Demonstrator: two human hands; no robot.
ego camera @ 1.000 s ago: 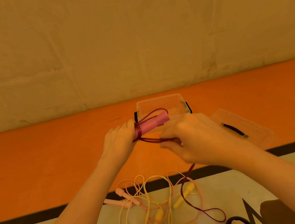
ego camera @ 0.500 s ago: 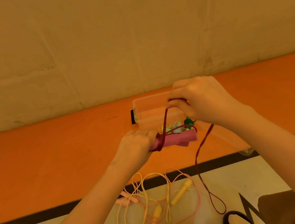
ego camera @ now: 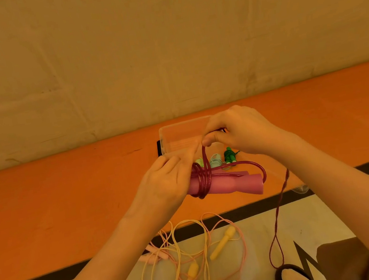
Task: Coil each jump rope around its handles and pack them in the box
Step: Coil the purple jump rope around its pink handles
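Observation:
My left hand (ego camera: 166, 184) grips two pink handles (ego camera: 230, 184) held together, with several turns of dark red cord (ego camera: 203, 180) wound around them. My right hand (ego camera: 240, 130) pinches that cord just above the handles, in front of the clear plastic box (ego camera: 178, 136). The cord's free loop (ego camera: 277, 222) hangs from my right wrist down to the floor. Inside the box lie a green coiled rope (ego camera: 228, 154) and pale ones (ego camera: 213, 160). A yellow rope (ego camera: 221, 243) and a light pink rope (ego camera: 154, 255) lie tangled on the floor below.
The box stands on an orange floor strip (ego camera: 68, 208) against a beige wall. Its clear lid (ego camera: 300, 189) peeks out under my right forearm. A black line (ego camera: 55, 278) borders the pale floor. Dark footwear (ego camera: 291, 276) shows at the bottom edge.
My right hand has carried the red cord from under the handles up and over them, adding turns. The hanging loop has grown shorter. My left hand has kept its hold on the handles.

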